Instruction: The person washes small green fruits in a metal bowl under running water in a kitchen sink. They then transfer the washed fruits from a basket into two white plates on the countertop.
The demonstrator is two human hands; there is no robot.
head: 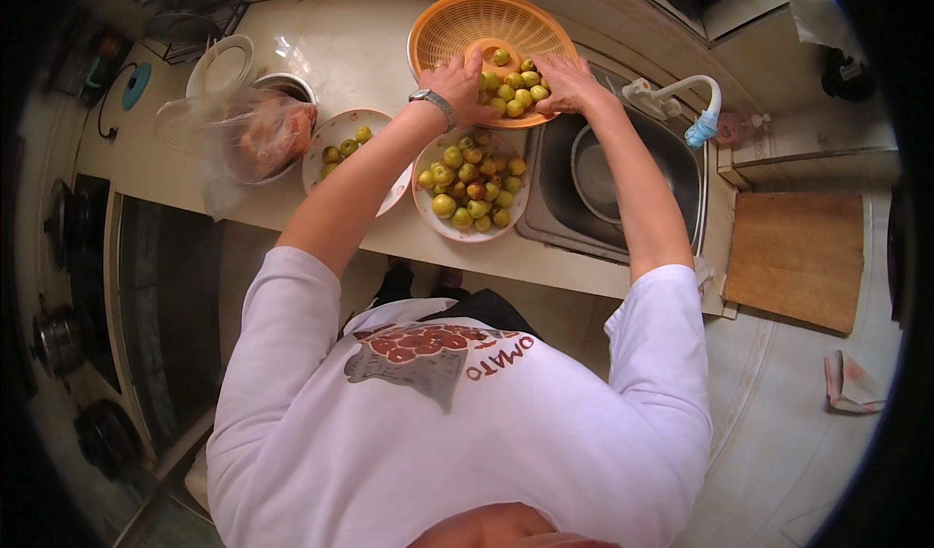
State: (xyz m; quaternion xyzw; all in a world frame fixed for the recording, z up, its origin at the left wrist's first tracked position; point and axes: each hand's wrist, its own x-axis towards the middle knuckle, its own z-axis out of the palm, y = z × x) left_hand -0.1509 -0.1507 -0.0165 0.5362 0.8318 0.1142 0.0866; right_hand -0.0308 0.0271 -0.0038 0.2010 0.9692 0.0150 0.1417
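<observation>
An orange plastic colander basket (pixel 481 19) stands at the back of the counter, with several small green-yellow fruits (pixel 523 97) inside at its near side. My left hand (pixel 463 88), with a watch on the wrist, reaches in at the left of these fruits. At their right is my right hand (pixel 568 84), fingers spread. Whether either hand grips a fruit is not clear. Nearer to me, a round plate (pixel 476 235) is heaped with similar fruits, some with brown-red patches. Another plate (pixel 376 121), partly hidden under my left forearm, holds several more.
On the right, a metal basin (pixel 595 176) sits in the sink (pixel 543 216) below a white faucet (pixel 708 88). A wooden board (pixel 795 256) lies farther right. A metal bowl (pixel 299 84) with plastic-wrapped reddish food (pixel 273 135) and a white dish (pixel 233 59) stand left.
</observation>
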